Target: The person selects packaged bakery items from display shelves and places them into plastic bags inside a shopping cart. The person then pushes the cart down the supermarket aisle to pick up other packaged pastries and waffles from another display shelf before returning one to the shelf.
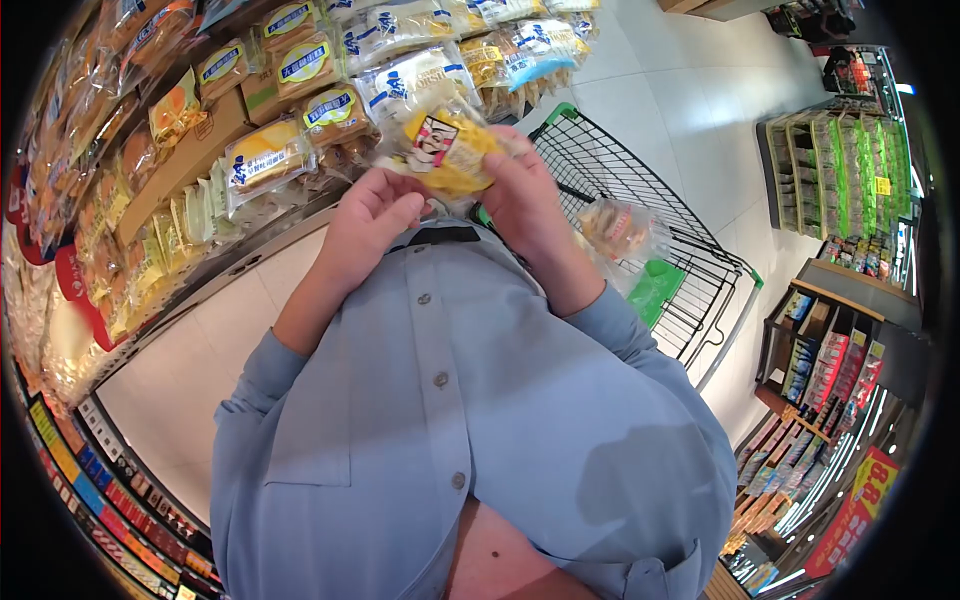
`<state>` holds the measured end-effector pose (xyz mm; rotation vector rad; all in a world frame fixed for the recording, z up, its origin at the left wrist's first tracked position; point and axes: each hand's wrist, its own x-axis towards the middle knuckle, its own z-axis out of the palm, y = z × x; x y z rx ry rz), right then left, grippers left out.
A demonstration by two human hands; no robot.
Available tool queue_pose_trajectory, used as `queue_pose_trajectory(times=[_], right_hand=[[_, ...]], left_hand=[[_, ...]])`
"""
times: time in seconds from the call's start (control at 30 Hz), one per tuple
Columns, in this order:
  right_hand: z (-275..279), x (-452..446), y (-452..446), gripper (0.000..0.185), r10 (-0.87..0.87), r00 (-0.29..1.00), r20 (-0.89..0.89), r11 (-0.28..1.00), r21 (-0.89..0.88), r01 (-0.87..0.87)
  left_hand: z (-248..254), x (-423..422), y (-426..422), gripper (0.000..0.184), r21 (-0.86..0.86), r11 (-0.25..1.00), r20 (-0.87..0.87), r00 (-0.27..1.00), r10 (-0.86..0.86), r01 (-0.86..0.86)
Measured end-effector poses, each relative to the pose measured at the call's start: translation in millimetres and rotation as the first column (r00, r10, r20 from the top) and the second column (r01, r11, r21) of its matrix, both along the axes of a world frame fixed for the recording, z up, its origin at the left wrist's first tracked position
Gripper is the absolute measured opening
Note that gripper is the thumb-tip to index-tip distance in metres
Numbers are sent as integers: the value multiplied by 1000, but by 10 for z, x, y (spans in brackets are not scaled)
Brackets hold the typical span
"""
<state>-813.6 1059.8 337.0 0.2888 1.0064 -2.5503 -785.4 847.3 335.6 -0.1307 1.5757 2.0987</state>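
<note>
A yellow plastic-wrapped food packet (450,150) with a black, pink and white picture label is held in front of my chest. My right hand (525,190) grips its right side, thumb across the front. At the packet's lower left edge, my left hand (378,220) is closed with thumb and fingers pinching the wrapper. Behind the packet are white and blue bags of bread (415,80) on the display shelf. What exactly the packet contains cannot be made out.
A black wire shopping cart (640,160) with green trim stands close on the right, holding a clear bag of bread (618,230). Shelves of packaged bread (265,165) run along the left. Farther right are a green-edged rack (840,175) and stocked shelves (825,365).
</note>
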Motion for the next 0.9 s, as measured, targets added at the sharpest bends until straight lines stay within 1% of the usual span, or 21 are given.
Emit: queue_pose_trajectory(times=[0.03, 0.07, 0.1, 0.13, 0.17, 0.2, 0.23, 0.27, 0.3, 0.33, 0.37, 0.4, 0.43, 0.47, 0.5, 0.53, 0.6, 0.63, 0.7, 0.83, 0.9], right_hand=[[-1, -84, 30, 27, -59, 998, -20, 998, 24, 59], [42, -161, 99, 27, -55, 998, -24, 998, 27, 56], [148, -247, 179, 30, -55, 998, -29, 989, 138, 59], [211, -333, 260, 34, -54, 998, -34, 967, 247, 61], [210, -437, 338, 34, -50, 998, -37, 966, 251, 58], [196, -561, 413, 35, -66, 996, -63, 923, 374, 85], [178, -686, 483, 36, -78, 993, -91, 864, 491, 113], [128, -809, 563, 36, -73, 993, -95, 861, 496, 110], [53, -926, 642, 36, -46, 990, -137, 814, 569, 117], [36, -1017, 673, 37, -15, 984, -176, 760, 638, 125], [32, -1086, 682, 41, -12, 982, -187, 708, 693, 140], [24, -1149, 685, 41, 1, 982, -191, 706, 695, 134], [0, -1202, 690, 43, 16, 979, -204, 663, 735, 142], [-17, -1254, 687, 45, 32, 976, -217, 618, 772, 151], [-20, -1292, 680, 45, 46, 974, -220, 621, 770, 145], [-24, -1302, 676, 46, 67, 976, -209, 617, 777, 124], [-42, -1329, 677, 48, 92, 976, -197, 618, 780, 99], [-57, -1337, 683, 49, 100, 976, -194, 625, 776, 90], [-79, -1350, 701, 50, 103, 977, -189, 634, 769, 82], [-98, -1369, 728, 49, 120, 975, -189, 646, 760, 68], [-106, -1381, 739, 48, 123, 975, -183, 655, 754, 59]], left_hand=[[16, 1, -3, 24, 5, 1000, -4, 1000, 4, -4], [46, -1, -4, 24, -2, 1000, -42, 999, -12, 12], [71, -8, -9, 25, -10, 1000, -81, 996, -28, 28], [81, -27, -19, 25, -7, 1000, -84, 996, -25, 24], [84, -59, -31, 27, -101, 995, -160, 986, -38, 22], [89, -97, -35, 29, -193, 981, -233, 971, -58, 13], [128, -162, -25, 29, -188, 982, -236, 970, -53, 8], [189, -256, -2, 33, -406, 913, -438, 885, -159, -37], [215, -350, 34, 37, -587, 798, -583, 755, -302, -135], [203, -447, 87, 37, -582, 801, -587, 755, -293, -143], [189, -557, 145, 42, -694, 679, -630, 659, -412, -239], [179, -661, 202, 47, -767, 537, -632, 562, -534, -352], [154, -739, 277, 47, -764, 534, -635, 568, -524, -362], [107, -810, 361, 48, -793, 475, -606, 569, -555, -381], [57, -871, 414, 50, -819, 413, -574, 572, -586, -398], [3, -911, 438, 50, -820, 406, -573, 579, -580, -403], [-74, -972, 468, 52, -834, 291, -540, 582, -608, -470], [-86, -989, 461, 52, -836, 285, -536, 586, -608, -470], [-109, -1009, 433, 55, -848, 196, -499, 616, -610, -492], [-167, -1007, 385, 58, -815, 202, -535, 574, -620, -543], [-167, -1000, 386, 59, -808, 158, -524, 569, -634, -567]])
